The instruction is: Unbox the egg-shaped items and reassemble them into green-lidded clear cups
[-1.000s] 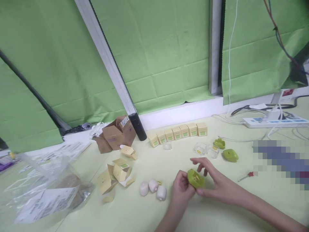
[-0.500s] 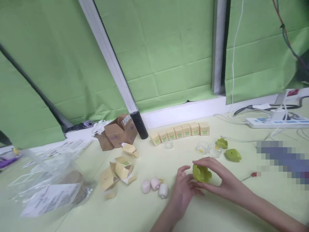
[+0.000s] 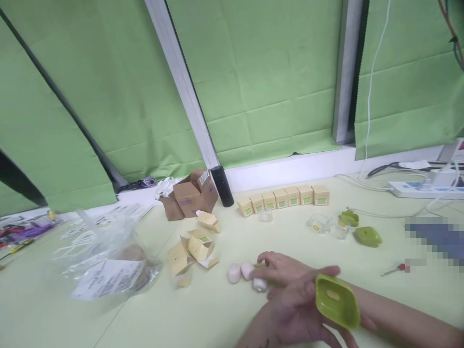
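A green square dish (image 3: 337, 302) with rounded corners and an oval mark in its base is held tilted in my left hand (image 3: 293, 311), near the front of the table. My right hand (image 3: 286, 268) crosses behind the left one. Its fingers are apart and reach over small rounded pieces; whether they touch is unclear. A pale pink piece (image 3: 234, 273), another pink piece (image 3: 247, 270) and a whitish piece (image 3: 259, 284) sit close together there, the last two partly under the fingers. Further back right lie a green flower-shaped cup (image 3: 349, 218) and a green lid-like piece (image 3: 368, 236).
Several small yellow boxes (image 3: 281, 198) stand in a row at the back. Clear containers (image 3: 328, 226) sit before them. Opened yellow cartons (image 3: 199, 246), a brown box (image 3: 195, 195) and a plastic bag (image 3: 112, 270) lie left. A screwdriver (image 3: 395, 269) and power strip (image 3: 427, 189) are right.
The green dish has passed from my right hand to my left and turned, its square inside facing me. My right hand has moved left to the small rounded pieces. The view has shifted left.
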Motion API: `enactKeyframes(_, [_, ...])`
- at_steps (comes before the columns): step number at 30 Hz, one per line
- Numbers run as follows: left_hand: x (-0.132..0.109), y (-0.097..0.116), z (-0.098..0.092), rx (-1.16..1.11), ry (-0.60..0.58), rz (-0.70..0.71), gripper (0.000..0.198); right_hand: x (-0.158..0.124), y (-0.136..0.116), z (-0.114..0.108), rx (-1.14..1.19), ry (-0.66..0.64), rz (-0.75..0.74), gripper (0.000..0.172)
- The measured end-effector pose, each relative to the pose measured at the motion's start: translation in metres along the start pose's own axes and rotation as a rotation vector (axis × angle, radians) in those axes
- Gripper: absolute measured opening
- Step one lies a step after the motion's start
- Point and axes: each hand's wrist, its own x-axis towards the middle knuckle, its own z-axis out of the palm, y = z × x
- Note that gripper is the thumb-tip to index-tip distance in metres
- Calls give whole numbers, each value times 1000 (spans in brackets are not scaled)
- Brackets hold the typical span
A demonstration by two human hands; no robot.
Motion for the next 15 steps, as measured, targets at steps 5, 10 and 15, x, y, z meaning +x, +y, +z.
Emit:
enactKeyframes(5, [7, -3, 10, 30, -5, -131, 43, -4, 8, -3, 130, -53, -20, 23])
enactKeyframes(10, [29, -20, -14, -189, 90, 23, 37, -29, 37, -52, 181, 193, 214, 26])
enactKeyframes(15, [47, -26, -33, -281, 395, 189, 26, -71, 30, -65, 244, 265, 246, 31])
